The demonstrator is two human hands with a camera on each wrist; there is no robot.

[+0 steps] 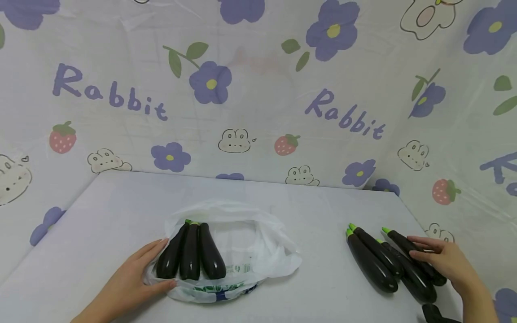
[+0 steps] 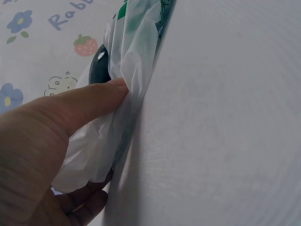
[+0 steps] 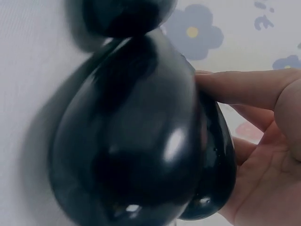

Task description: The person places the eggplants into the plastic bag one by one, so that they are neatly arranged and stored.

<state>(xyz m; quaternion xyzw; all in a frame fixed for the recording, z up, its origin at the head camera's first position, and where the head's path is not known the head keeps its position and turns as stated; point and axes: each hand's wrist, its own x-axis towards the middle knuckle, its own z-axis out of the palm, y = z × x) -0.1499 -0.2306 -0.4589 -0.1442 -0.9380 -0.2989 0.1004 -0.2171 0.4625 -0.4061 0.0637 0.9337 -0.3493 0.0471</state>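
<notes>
A white plastic bag (image 1: 278,255) lies spread on the table, its mouth facing up. Three dark eggplants (image 1: 190,255) with green tips sit side by side in its left part. My left hand (image 1: 127,280) grips the bag's left side; in the left wrist view its thumb (image 2: 101,99) presses the crumpled plastic, with the other fingers partly hidden behind it. Over on the right, several more eggplants (image 1: 371,262) lie close together. My right hand (image 1: 448,262) holds the rightmost eggplant (image 3: 218,160) between thumb and fingers, beside a larger-looking eggplant (image 3: 127,141) in the right wrist view.
The white table (image 1: 319,224) is backed by a printed cloth (image 1: 258,89) with flowers, rabbits and strawberries, which also hangs at both sides. A black object (image 1: 436,315), cut off by the frame, shows near the right wrist. Bare tabletop lies between bag and eggplant group.
</notes>
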